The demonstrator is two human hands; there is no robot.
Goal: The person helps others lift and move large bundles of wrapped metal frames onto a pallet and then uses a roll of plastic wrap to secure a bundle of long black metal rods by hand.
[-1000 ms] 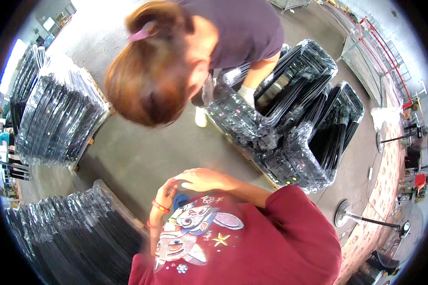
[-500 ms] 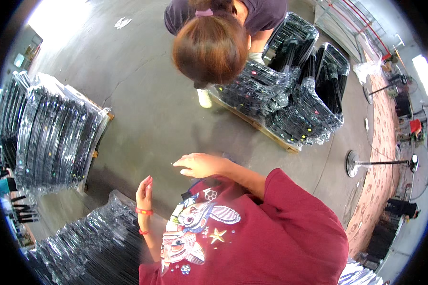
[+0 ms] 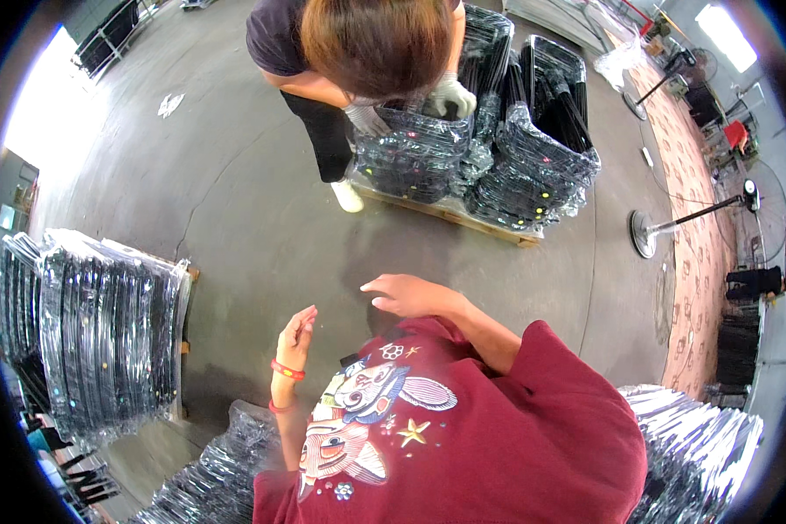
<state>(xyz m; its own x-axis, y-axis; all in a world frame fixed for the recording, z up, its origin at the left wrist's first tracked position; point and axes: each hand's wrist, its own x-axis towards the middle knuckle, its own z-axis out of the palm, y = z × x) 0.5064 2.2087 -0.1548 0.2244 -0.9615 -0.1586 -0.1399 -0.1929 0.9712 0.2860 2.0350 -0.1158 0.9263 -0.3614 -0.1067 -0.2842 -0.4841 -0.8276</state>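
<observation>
My left hand [image 3: 295,345], with red bands at the wrist, is raised before my body, its fingers loosely extended and nothing in them. To its right, my right hand [image 3: 403,295] also hangs empty in the air, fingers stretched toward the left. Neither hand touches anything. Beyond them, a co-worker [image 3: 375,48] in dark clothes and pale gloves bends over plastic-wrapped black frames [image 3: 533,170] stacked on a wooden pallet [image 3: 450,216]. One gloved hand [image 3: 452,94] is at the top of the stack; the other [image 3: 367,120] rests against its left side.
Another wrapped stack of black parts [image 3: 109,332] stands on a pallet at left. More wrapped stacks lie close to me at lower left [image 3: 223,472] and lower right [image 3: 694,445]. Pedestal fans [image 3: 642,234] line the right side, by a patterned pinkish strip [image 3: 694,327].
The co-worker has bent over the pallet, and both gloved hands now show at the stack. My view has shifted; my hands stay empty and appear slightly farther right.
</observation>
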